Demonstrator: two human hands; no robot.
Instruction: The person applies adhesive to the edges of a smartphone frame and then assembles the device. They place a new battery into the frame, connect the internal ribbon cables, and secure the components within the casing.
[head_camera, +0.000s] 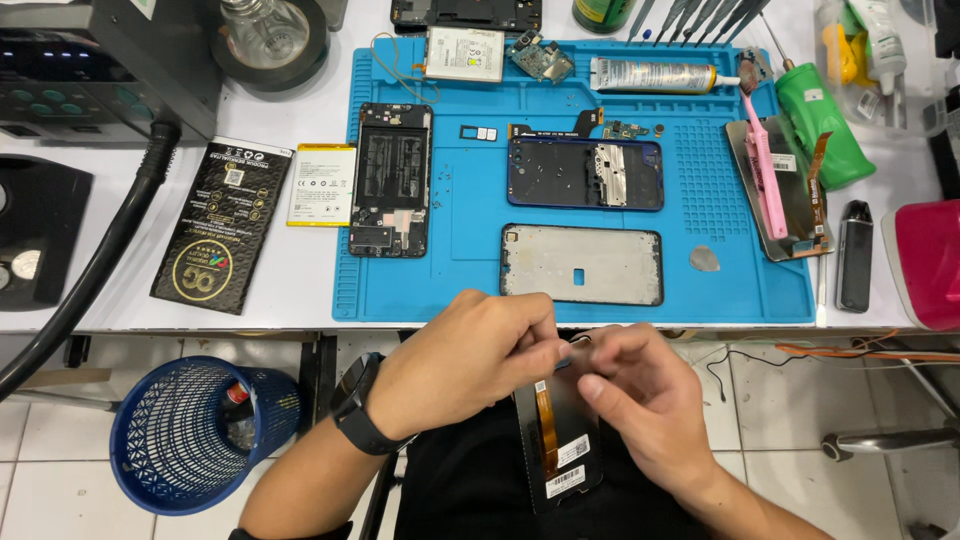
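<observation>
Both hands, left hand (470, 355) and right hand (640, 400), pinch the black rectangular phone screen panel (560, 440) with an orange flex ribbon (546, 415), held below the front edge of the blue silicone repair mat (450, 290); peeling at its top edge appears under way, calling for a steady, fine grip.

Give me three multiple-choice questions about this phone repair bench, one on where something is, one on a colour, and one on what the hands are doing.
1. Where is the blue waste basket?
A. on the mat
B. on the floor, left of the person
C. on the right shelf

2. What colour is the work mat?
A. blue
B. grey
C. red

3. What are the hands doing?
A. resting flat on the mat
B. both on the phone screen panel
C. holding the pink brush

Answers:
1 B, it stands on the tiles below the bench edge.
2 A, the mat under the phone parts is blue.
3 B, left hand and right hand meet at the panel's top edge.
</observation>
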